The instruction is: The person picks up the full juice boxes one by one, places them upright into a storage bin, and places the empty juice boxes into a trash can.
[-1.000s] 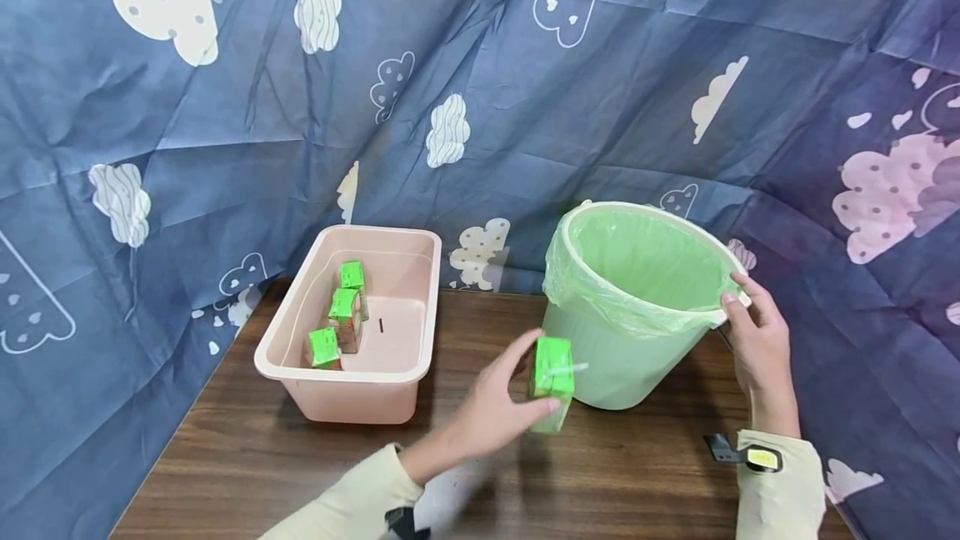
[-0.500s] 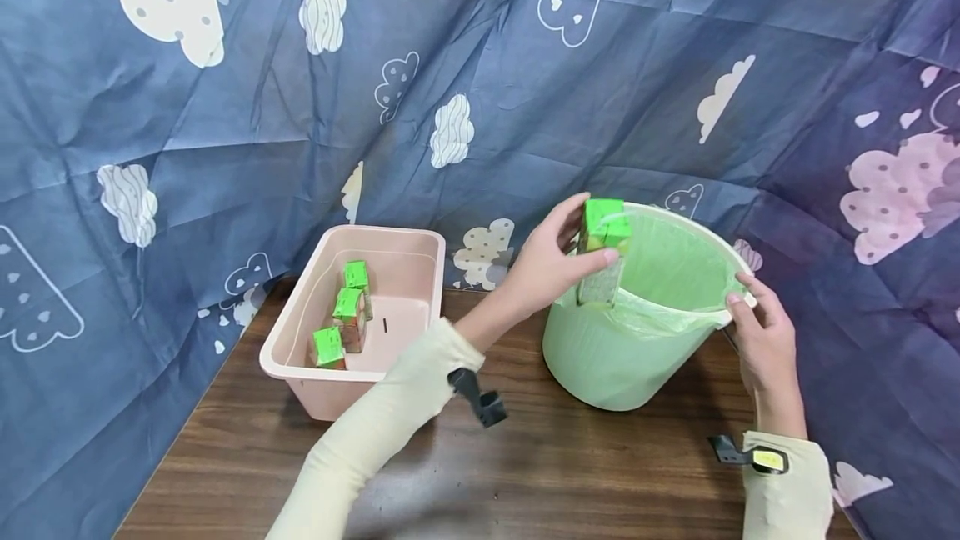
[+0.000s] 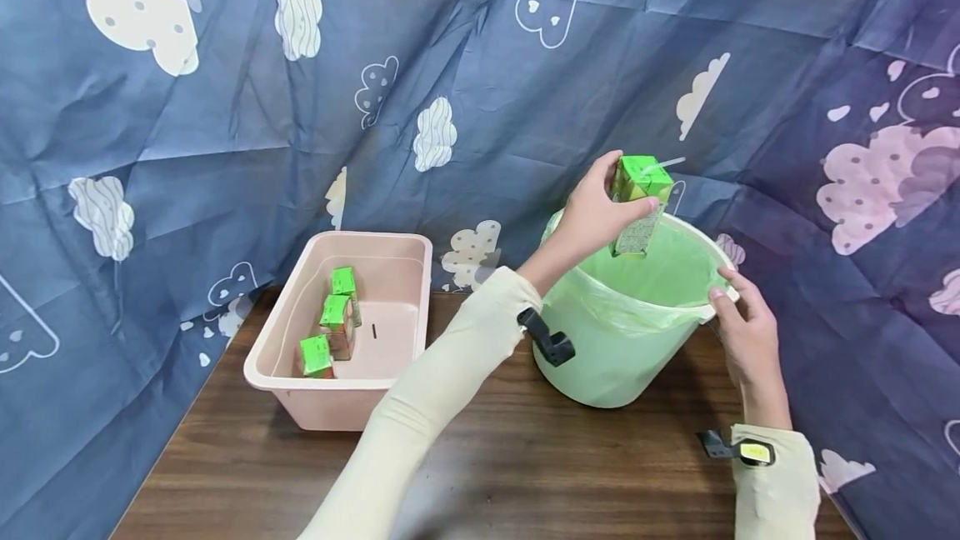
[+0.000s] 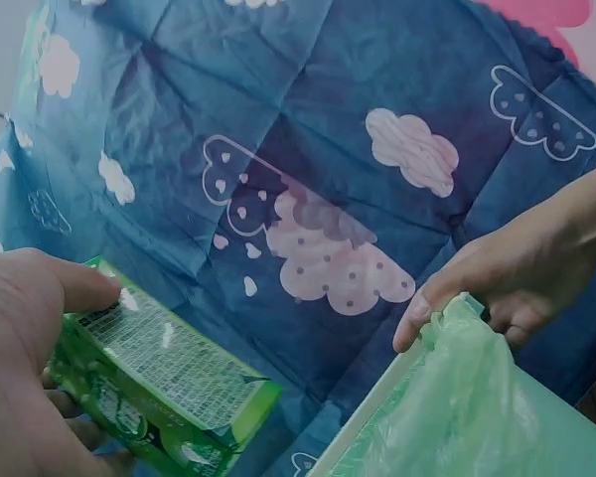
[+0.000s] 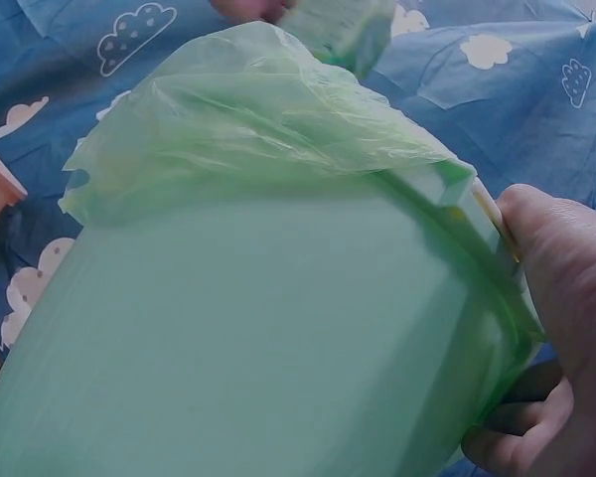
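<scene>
My left hand (image 3: 592, 211) grips a green juice box (image 3: 637, 219) with a straw (image 3: 666, 165) sticking out of its top. It holds the box over the mouth of a light green trash can (image 3: 600, 365), lined with a thin green plastic bag (image 3: 622, 307). In the left wrist view the thumb and fingers clasp the sides of the juice box (image 4: 174, 368). My right hand (image 3: 746, 327) pinches the can's rim at the right, thumb and fingers on either side, also in the right wrist view, where the can (image 5: 248, 328) stands tilted.
A pink plastic tub (image 3: 341, 407) stands at the left on the wooden table (image 3: 480, 490). Several green-topped boxes (image 3: 337, 315) stand inside it along its left side. A blue cloth (image 3: 360, 15) with cloud prints hangs behind and along both sides.
My left hand has carried the juice box up and to the right, from in front of the trash can to above its opening. The right hand has kept its hold on the rim.
</scene>
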